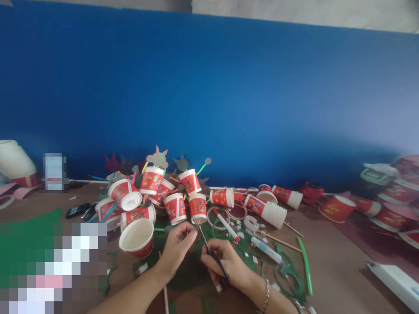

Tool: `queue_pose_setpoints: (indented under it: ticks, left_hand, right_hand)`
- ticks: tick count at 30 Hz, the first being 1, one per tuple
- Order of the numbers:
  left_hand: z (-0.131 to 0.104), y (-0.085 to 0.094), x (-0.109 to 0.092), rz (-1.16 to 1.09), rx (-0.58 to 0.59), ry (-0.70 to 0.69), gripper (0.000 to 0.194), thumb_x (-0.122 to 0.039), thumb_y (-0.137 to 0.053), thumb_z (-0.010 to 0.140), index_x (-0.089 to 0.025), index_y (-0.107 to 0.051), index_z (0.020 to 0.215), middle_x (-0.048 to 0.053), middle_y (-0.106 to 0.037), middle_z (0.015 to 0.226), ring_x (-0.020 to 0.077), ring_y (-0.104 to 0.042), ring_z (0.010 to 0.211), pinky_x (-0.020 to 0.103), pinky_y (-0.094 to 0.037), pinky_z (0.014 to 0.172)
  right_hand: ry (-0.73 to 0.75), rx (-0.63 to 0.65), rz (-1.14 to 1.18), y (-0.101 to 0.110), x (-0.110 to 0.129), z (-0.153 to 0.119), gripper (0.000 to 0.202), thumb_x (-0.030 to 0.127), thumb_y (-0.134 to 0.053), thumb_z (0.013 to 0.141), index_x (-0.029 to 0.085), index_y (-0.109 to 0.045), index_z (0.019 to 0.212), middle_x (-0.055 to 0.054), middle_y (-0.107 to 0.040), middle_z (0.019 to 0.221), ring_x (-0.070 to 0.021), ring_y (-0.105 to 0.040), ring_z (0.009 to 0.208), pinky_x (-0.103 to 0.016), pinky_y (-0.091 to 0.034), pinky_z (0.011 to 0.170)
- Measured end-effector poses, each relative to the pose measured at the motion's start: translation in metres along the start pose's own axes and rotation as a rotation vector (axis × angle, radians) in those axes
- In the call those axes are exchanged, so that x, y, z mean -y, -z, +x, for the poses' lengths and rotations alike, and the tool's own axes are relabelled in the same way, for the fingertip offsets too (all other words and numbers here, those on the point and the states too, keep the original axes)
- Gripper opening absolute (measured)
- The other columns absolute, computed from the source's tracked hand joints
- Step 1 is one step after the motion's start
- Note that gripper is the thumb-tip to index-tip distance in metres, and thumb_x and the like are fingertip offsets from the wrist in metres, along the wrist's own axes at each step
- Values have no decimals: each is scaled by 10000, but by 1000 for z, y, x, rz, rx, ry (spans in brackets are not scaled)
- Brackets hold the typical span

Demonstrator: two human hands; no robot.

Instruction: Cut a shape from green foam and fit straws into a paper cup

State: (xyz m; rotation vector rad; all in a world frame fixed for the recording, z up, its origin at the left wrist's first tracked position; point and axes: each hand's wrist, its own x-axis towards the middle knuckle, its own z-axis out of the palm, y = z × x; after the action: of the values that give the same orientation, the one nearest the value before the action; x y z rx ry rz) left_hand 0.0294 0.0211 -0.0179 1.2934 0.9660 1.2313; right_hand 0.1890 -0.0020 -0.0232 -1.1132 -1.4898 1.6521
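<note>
My right hand (225, 264) grips a pair of scissors (203, 235) by its dark handles, the blades pointing up and away from me. Just left of the blades, my left hand (178, 248) is closed in a pinch; whatever lies between its fingertips is too small or hidden to make out. Beneath both hands lies dark green paper (191, 274) with scattered cut pieces. Right behind the blades stands a red printed paper cup (197, 207). An open paper cup (136, 237) with a white inside sits left of my left hand.
Several red paper cups with paper animal heads (157, 158) pile up before the blue panel (209, 96). To the right lie a red-capped marker (225, 223), a glue tube (266, 250), tape rolls (251, 223), stacked cups (265, 210) and a green strip (305, 266).
</note>
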Motion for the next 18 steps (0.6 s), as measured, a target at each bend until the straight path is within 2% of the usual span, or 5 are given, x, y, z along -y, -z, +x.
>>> queue_pose_setpoints:
  ticks: [6,13,18]
  left_hand:
    - [0,0,1,-20,-24,10,202,-301,-592,750,-156,-538,620,-34,-462,575,106,-387,567,205,-326,534]
    - [1,1,2,43,11,-9,205,-297,-582,755,-158,-517,619,-30,-459,592,112,-387,585,220,-335,560]
    - [2,1,3,18,30,8,208,-301,-587,748,-161,-508,615,-31,-456,587,111,-382,573,222,-332,547]
  right_hand:
    - [-3,1,-15,0,-1,-1,396,533,-638,699,157,-516,720,63,-496,381,-58,-396,267,-139,-306,266]
    - [1,16,5,1,-1,0,374,499,-656,699,148,-536,744,46,-532,422,-63,-439,307,-144,-343,305]
    - [-18,11,12,0,3,-1,369,491,-664,689,149,-530,719,54,-512,402,-57,-416,291,-139,-321,290]
